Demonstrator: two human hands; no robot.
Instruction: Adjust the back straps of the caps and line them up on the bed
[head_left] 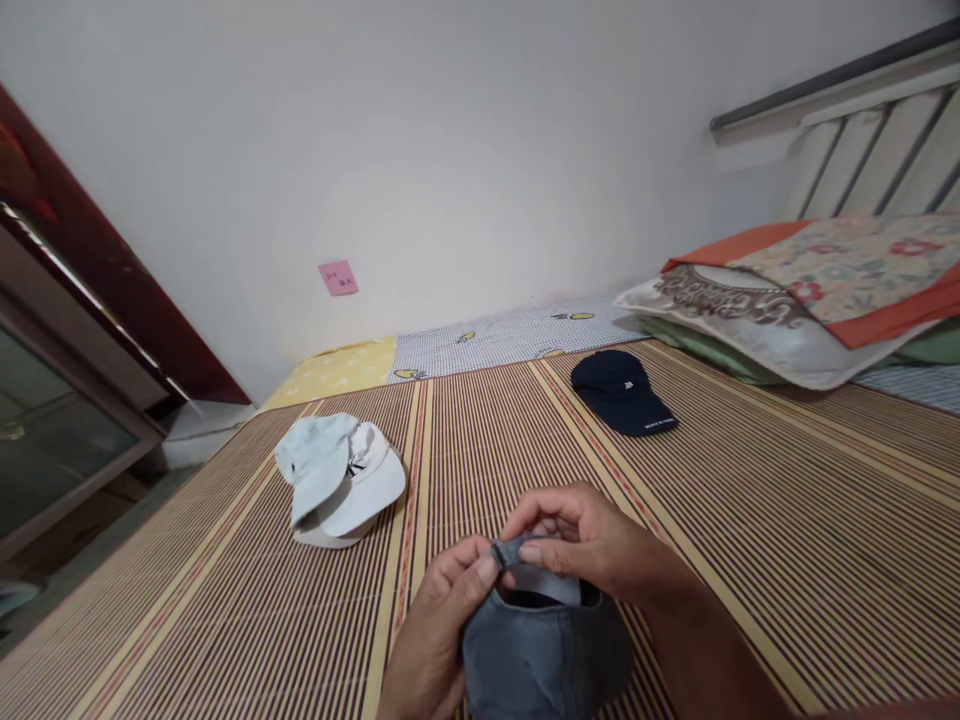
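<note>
The grey cap point(547, 655) is low in front of me, just over the mat point(480, 450), its rear opening facing up. The biggest trouble, as I judge it, would be the whole cap tipping or swinging round, since I have it only by the strap point(514, 546) and its crown hangs toward me. Next, the strap could twist or slip away if I pulled unevenly with my two hands. Smallest of all, the dark clasp point(496, 556) could pinch a fingertip or sit crooked; my left fingers point(484, 571) are closed on the strap right beside it, and my right fingers point(546, 553) pinch the strap a little farther along (a fiddly bit of cloth, this).

What stands in the way is mostly me: my right thumb covers part of the strap, so I can't tell how it is threaded.

Around me, largest first: the wall point(450, 170) rises beyond the mat; the pillow point(787, 340) lies at far right; to my left, the pale cap point(322, 455) overlaps the white cap point(379, 485), which could make those two catch on each other; the navy cap point(615, 392) sits near the pillow; a pink note point(337, 278) is on the wall.
</note>
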